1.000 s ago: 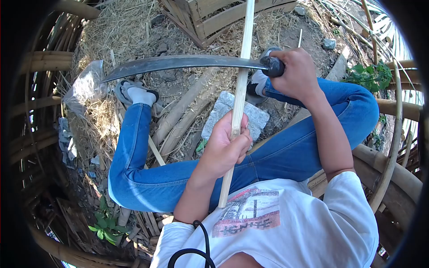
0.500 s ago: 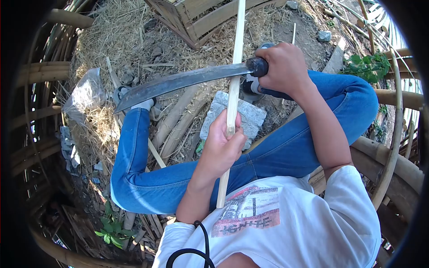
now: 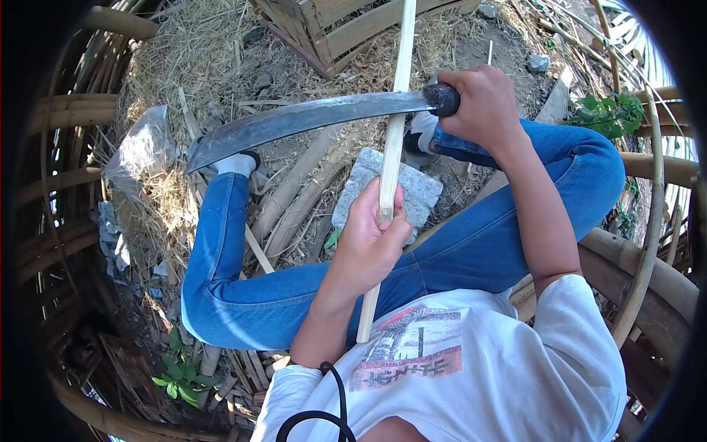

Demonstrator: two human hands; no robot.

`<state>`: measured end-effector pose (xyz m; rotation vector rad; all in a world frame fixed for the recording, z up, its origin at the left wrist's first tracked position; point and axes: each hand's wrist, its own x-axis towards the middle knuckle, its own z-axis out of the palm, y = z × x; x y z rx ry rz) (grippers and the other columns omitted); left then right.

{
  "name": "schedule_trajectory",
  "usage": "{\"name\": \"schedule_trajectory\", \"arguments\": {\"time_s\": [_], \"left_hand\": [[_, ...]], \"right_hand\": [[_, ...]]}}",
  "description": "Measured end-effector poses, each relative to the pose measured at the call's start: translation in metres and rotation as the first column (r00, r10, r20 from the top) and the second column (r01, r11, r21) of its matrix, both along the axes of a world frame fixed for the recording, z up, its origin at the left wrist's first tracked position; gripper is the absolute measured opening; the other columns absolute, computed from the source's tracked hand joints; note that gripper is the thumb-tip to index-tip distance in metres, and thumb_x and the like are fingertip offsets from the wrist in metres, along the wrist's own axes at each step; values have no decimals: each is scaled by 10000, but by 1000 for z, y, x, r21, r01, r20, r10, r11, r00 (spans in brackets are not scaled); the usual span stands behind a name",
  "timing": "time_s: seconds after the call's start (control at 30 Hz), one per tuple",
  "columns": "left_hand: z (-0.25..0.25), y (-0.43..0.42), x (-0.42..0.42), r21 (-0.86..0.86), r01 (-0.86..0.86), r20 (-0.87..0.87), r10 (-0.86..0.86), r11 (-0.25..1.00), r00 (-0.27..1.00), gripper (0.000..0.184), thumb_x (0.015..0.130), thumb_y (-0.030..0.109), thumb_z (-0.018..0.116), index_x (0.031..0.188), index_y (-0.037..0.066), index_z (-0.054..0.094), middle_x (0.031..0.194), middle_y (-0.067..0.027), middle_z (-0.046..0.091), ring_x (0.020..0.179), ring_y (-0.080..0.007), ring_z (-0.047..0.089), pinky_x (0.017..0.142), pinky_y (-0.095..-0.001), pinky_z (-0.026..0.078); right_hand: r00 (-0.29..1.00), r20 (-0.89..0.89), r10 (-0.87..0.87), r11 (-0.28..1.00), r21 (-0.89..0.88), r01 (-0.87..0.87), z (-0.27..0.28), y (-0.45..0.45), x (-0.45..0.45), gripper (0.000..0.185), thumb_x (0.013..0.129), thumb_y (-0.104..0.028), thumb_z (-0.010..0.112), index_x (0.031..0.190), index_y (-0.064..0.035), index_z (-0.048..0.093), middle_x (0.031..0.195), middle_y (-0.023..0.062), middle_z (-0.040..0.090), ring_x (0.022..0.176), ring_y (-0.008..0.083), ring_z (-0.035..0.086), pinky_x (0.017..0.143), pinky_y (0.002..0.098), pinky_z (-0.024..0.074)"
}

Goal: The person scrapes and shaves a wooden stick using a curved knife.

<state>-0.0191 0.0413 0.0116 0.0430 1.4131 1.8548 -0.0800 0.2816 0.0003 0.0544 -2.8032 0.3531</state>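
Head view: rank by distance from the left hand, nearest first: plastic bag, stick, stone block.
1. Stick: nearest, gripped in the left hand and running above and below it.
2. Stone block: next, on the ground just beyond the hand, partly hidden behind it and the stick.
3. Plastic bag: farthest, out on the person's left.

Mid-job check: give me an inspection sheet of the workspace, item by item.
Surface: straw-strewn ground; grey stone block, partly hidden.
Job's things: pale stick; machete, its blade crossing over the stick, contact unclear.
Clutter: plastic bag, wooden crate.
Grip: left hand closed round the stick; right hand round the machete's handle.
Cables: black cord, looped before the white shirt.
Surroundings: bamboo poles on both sides; green plants.
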Motion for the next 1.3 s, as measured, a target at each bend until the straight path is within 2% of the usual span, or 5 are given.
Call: {"name": "schedule_trajectory", "arguments": {"time_s": [0.57,0.97,1.07,1.17,1.3], "left_hand": [[5,-8,4,-19,8,-48,-9,1000,999,282,902,-66,487,1157,45,444,765,30,464,485,16,339,405,-171,243],[18,-9,8,-72,33,-30,-35,997,999,234,835,-74,499,1045,19,456,830,2,436,640,-9,400,513,-183,352],[18,-8,8,-58,31,-54,-34,998,998,228,835,-76,497,1039,17,454,822,3,434,642,-9,402,510,-186,348],[13,-6,13,-55,1,-99,-6,999,995,269,866,-59,519,1101,57,456,791,37,461,533,19,366,439,-159,280],[19,-13,13,-82,62,-130,-72,995,989,291,846,-75,512,1099,53,450,768,38,441,543,16,351,450,-159,279]], "right_hand": [[984,-169,-52,997,40,59,3,12,0,293,559,-209,696,844,-158,740,634,110,633,665,333,650,641,459,526],[980,-152,-126,990,37,133,9,23,-2,316,580,-215,703,887,-160,756,686,122,660,726,334,654,685,456,538],[963,-235,-134,982,102,161,2,45,-7,361,589,-235,719,942,-180,766,726,123,675,760,333,664,715,461,543],[973,-155,-169,975,118,189,7,44,-8,401,593,-250,729,988,-194,768,768,126,689,792,332,671,744,464,544],[969,-162,-184,977,81,199,8,47,-11,399,590,-248,729,985,-200,768,772,132,692,794,336,672,755,460,549]]}}
